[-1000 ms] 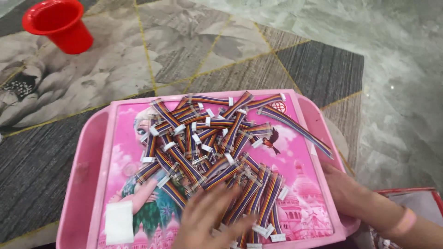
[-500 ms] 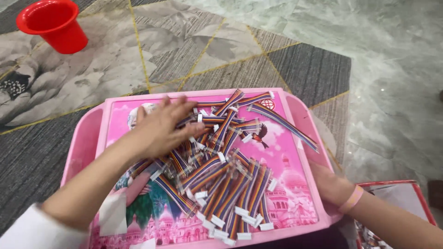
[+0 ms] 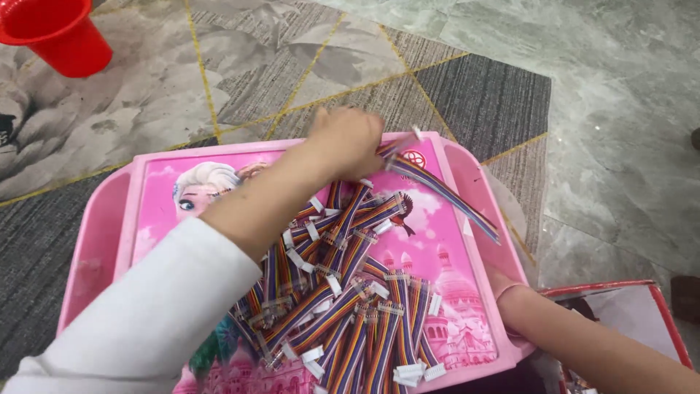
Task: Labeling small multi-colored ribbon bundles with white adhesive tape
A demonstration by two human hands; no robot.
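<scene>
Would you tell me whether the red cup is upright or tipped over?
Upright: the red cup stands on the floor with its open mouth facing up.

Home floor: patterned rug [image 3: 219, 66], marble tiles [image 3: 620, 109]

The tray [image 3: 109, 219] was bright pink with a cartoon castle print. The cables [image 3: 350, 306] ran in rainbow stripes with white plugs. The sleeve [image 3: 146, 321] was white, the cup [image 3: 58, 33] red, and the rug [image 3: 481, 95] grey with gold lines.
</scene>
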